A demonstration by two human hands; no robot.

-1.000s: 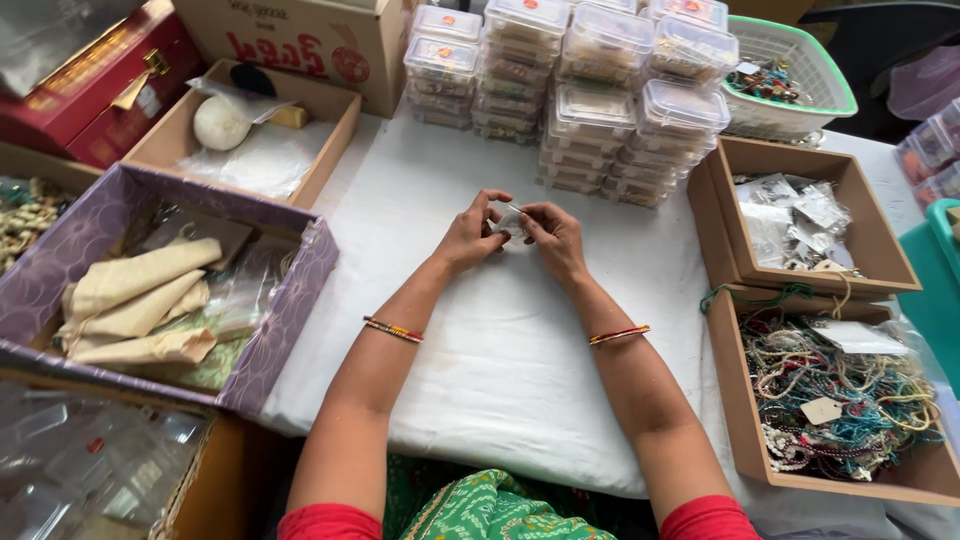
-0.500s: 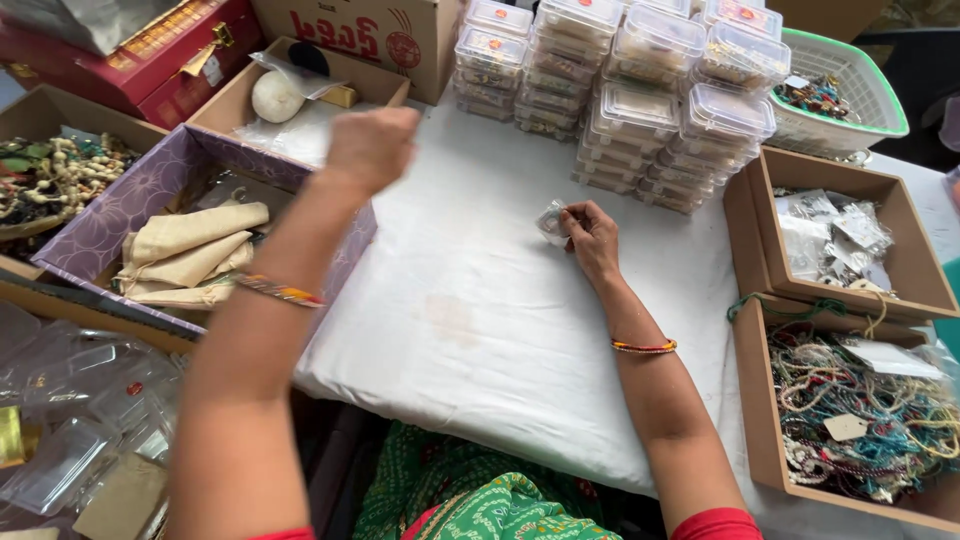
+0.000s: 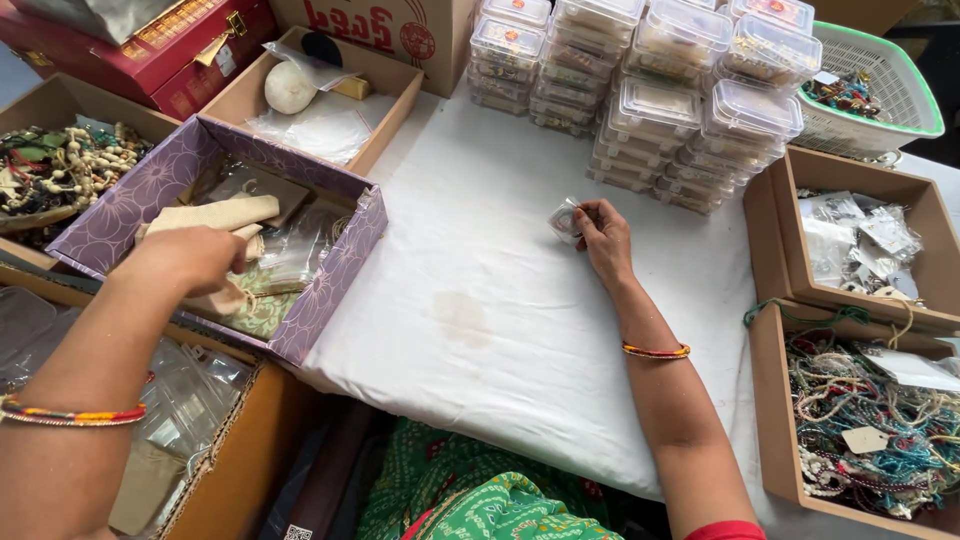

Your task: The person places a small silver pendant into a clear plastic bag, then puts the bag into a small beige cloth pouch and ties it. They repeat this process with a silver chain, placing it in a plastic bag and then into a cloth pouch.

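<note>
Risk of a slip: right hand [image 3: 603, 236] pinching small clear packet [image 3: 565, 220] just above the white desk [image 3: 500, 320], left hand [image 3: 185, 258] curled over cloth pouches [image 3: 215, 215] in purple box [image 3: 330, 290], grip hidden, so packet could drop unwatched.

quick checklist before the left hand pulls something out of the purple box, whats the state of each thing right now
1. Left hand over the purple box: ok, it hovers above the beige cloth pouches.
2. Left hand gripping a pouch: cannot tell, the fingers are hidden behind the back of the hand.
3. Right hand holding the small clear packet: ok, pinched at the fingertips on the white cloth.
4. Stack of clear lidded boxes apart from the right hand: ok, a gap shows.
5. Clear bags inside the purple box in reach: ok, beside the pouches.
</note>
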